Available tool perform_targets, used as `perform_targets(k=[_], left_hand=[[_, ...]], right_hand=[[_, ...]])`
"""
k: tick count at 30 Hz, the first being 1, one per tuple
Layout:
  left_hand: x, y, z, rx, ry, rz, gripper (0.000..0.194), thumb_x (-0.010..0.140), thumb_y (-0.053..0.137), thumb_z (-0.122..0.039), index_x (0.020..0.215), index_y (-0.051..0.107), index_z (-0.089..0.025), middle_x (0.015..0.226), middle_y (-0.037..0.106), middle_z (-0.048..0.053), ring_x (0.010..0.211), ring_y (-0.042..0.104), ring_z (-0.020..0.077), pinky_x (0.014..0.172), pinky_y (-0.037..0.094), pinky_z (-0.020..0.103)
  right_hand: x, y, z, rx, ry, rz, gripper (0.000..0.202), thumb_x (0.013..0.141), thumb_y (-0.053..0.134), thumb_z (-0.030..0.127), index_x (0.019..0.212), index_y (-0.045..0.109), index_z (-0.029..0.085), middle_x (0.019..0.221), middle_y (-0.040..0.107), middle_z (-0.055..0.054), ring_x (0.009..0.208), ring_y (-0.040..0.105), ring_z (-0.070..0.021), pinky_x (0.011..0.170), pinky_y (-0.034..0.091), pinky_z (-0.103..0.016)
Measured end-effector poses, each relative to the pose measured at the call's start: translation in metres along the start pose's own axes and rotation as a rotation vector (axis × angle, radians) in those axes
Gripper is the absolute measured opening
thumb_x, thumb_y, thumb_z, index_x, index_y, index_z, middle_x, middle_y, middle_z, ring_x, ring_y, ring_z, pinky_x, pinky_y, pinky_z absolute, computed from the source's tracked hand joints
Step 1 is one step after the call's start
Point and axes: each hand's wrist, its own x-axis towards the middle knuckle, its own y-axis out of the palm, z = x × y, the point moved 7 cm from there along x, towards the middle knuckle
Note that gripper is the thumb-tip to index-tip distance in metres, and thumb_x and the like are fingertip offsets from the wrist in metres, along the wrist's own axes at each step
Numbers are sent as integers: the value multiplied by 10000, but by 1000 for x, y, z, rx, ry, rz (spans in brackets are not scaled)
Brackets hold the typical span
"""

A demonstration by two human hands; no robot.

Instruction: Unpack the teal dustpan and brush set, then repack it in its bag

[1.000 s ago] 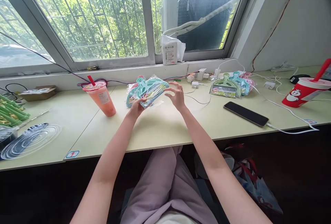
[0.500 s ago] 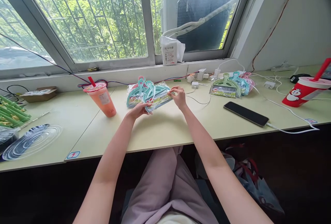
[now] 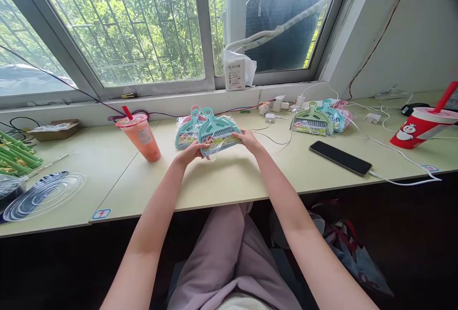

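Observation:
Between my hands is a teal mini dustpan and brush set [image 3: 219, 131] in clear plastic wrap, tilted up above the table with its handle pointing away from me. My left hand [image 3: 193, 151] is closed on its lower left corner. At the right end, my right hand [image 3: 248, 139] grips the edge, thumb in front. Just behind and to the left rest more wrapped sets [image 3: 186, 133], one teal and one pink, partly hidden by the held one. Farther right lie a green wrapped set [image 3: 312, 120], a blue one [image 3: 329, 112] and a pink one.
An orange drink cup [image 3: 140, 139] with a red straw stands left of my hands. To the right are a black phone [image 3: 339, 157] on a white cable and a red cup [image 3: 417, 126]. Chargers [image 3: 278, 104] and wires line the sill. A clear disc-shaped item [image 3: 48, 196] lies far left.
The held set has turned to face me more squarely, its handle now upright. My right hand has gone from pinching the upper right corner to gripping the right edge lower down.

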Motion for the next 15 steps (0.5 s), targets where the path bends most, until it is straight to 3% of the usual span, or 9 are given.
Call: perform_targets(k=[2, 6, 11, 13, 15], left_hand=[[0, 4, -3, 6, 13, -21, 586, 725, 791, -408, 1190, 544, -150, 866, 676, 64, 582, 668, 181, 476, 425, 262], [-2, 12, -16, -34, 160, -84, 831, 736, 772, -522, 1419, 417, -208, 1034, 666, 93, 690, 664, 155, 555, 463, 247], [-7, 29, -19, 68, 236, -49, 1234, 549, 927, -325, 1565, 226, -322, 1201, 619, 120, 941, 662, 199, 785, 535, 303], [-6, 30, -19, 122, 261, -127, 1280, 510, 947, -275, 1568, 228, -328, 1227, 617, 126, 971, 652, 208, 860, 527, 325], [-5, 22, -20, 159, 320, -288, 1209, 544, 942, -307, 1552, 276, -316, 1285, 597, 133, 1088, 623, 239, 941, 499, 336]], right_hand=[[2, -2, -3, 53, 45, -9, 311, 588, 900, 297, 781, 702, 153, 747, 722, -39, 725, 674, -173, 757, 565, -320], [3, -17, -3, 131, 47, -207, 247, 615, 874, 235, 736, 669, 166, 684, 687, -4, 666, 645, -138, 701, 547, -278], [-2, -29, -3, 147, 23, -412, 186, 683, 806, 206, 753, 636, 180, 710, 681, 12, 693, 633, -128, 728, 525, -278], [-3, -26, -5, 134, 17, -427, 185, 690, 794, 214, 769, 630, 181, 726, 679, 12, 700, 632, -126, 733, 526, -278], [-3, -20, -7, 109, 7, -410, 198, 693, 789, 236, 802, 631, 184, 751, 681, 11, 712, 636, -127, 729, 528, -273]])
